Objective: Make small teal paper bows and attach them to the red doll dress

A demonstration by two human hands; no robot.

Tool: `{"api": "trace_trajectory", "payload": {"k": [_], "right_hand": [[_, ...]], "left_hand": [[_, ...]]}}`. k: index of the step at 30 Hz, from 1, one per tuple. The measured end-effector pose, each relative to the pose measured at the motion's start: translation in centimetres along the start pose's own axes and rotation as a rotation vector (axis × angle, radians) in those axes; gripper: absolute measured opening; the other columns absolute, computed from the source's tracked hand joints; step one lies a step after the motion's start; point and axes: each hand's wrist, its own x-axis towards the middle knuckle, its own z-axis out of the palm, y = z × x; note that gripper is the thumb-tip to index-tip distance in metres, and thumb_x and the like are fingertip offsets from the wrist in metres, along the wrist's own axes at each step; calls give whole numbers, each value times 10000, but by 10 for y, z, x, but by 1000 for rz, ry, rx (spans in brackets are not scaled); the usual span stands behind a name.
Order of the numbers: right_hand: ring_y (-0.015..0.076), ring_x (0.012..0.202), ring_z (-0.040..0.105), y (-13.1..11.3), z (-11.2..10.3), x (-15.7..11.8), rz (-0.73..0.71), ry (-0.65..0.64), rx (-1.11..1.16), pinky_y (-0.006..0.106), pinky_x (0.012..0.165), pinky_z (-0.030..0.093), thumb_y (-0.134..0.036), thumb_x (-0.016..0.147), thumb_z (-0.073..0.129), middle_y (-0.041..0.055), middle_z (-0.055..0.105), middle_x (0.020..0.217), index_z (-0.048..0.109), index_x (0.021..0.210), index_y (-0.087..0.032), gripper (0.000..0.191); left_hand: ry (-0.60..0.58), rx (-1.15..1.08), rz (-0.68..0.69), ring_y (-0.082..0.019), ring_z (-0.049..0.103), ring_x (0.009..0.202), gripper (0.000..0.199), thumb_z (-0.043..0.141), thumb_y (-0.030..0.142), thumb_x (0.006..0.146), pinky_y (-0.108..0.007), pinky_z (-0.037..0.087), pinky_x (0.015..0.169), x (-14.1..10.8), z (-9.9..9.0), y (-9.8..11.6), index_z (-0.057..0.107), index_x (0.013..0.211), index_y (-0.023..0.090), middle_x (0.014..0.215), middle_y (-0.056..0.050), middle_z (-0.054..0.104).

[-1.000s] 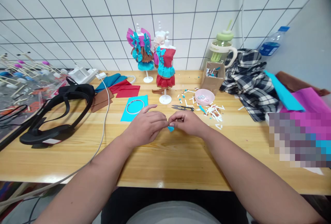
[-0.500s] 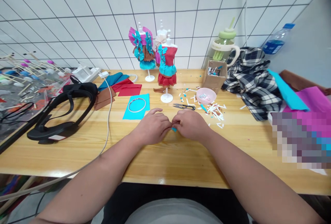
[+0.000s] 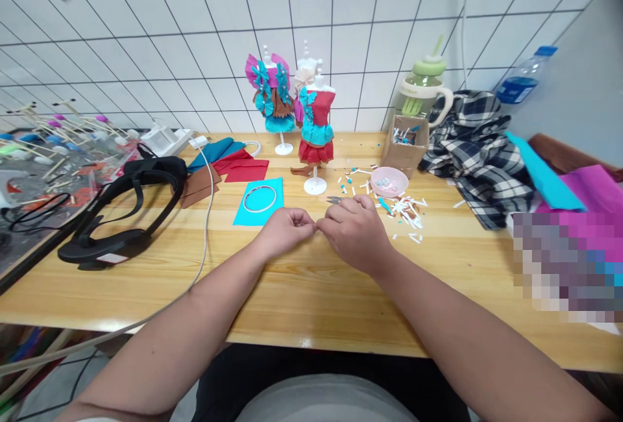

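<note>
Above the middle of the table, my left hand (image 3: 288,232) and my right hand (image 3: 357,230) meet at the fingertips, both pinched closed. Whatever lies between the fingers is hidden. Partly behind my right hand are small black thread snips (image 3: 335,200), their blades pointing left. Past my hands stands a small white dress form (image 3: 315,185) wearing a red and blue paper dress (image 3: 318,110). To the left, a silver ring (image 3: 246,206) lies on a blue paper sheet (image 3: 265,217). A pink bowl (image 3: 389,183) with small pale beads sits beyond my right hand.
White and blue scraps (image 3: 411,211) lie around the bowl. A cardboard box (image 3: 403,149), a jug (image 3: 423,87) and checked cloth (image 3: 462,149) stand back right. At left are folded papers (image 3: 243,169), a black headset (image 3: 131,240) and a cable (image 3: 204,240).
The small blue piece that showed beneath my fingertips is now out of sight. My right hand has turned and its fingers extend further forward, covering much of the snips. The view has shifted slightly.
</note>
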Motion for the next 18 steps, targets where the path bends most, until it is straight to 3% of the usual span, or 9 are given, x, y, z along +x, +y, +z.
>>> {"api": "trace_trajectory", "payload": {"k": [4, 8, 10, 13, 16, 18], "right_hand": [[185, 812, 453, -1, -3, -2, 2, 98, 6, 379, 775, 233, -208, 952, 398, 32, 647, 820, 654, 847, -231, 277], [186, 847, 495, -8, -2, -1, 246, 179, 319, 350, 782, 291, -257, 910, 482, 38, 646, 853, 654, 873, -228, 177], [170, 789, 514, -10, 2, 1, 473, 189, 598, 312, 726, 345, -292, 856, 547, 30, 611, 811, 625, 906, -206, 127], [129, 653, 497, -10, 7, 8, 809, 57, 1113, 260, 584, 367, -401, 767, 627, 6, 578, 804, 578, 1037, -196, 342], [102, 606, 479, -8, 9, 13, 898, -121, 1506, 230, 509, 334, -483, 704, 667, 3, 598, 814, 611, 1016, -196, 428], [94, 621, 485, -8, 10, 14, 900, -115, 1598, 220, 510, 330, -466, 658, 713, 0, 617, 815, 645, 928, -192, 390]], "left_hand": [[-32, -477, -126, -101, 553, 581, 140, 681, 265, 655, -232, 444, 606, 3, -3, 0, 619, 603, 151, 593, 12, 618], [20, -815, -183, -99, 602, 651, 184, 764, 290, 639, -257, 498, 724, 5, -6, -2, 655, 690, 151, 673, 4, 643], [44, -796, -170, -100, 613, 668, 202, 782, 295, 635, -258, 498, 750, 5, -7, -2, 670, 717, 148, 699, -3, 659], [36, -704, -108, -122, 633, 711, 225, 778, 328, 650, -279, 492, 788, 4, -7, -2, 676, 736, 147, 721, -15, 680], [19, -563, -38, -151, 644, 741, 239, 755, 367, 676, -299, 490, 784, 2, -6, -2, 680, 745, 151, 756, -31, 702], [17, -480, -12, -158, 643, 731, 255, 746, 391, 684, -295, 489, 751, 0, -5, 0, 686, 751, 153, 766, -36, 709]]}}
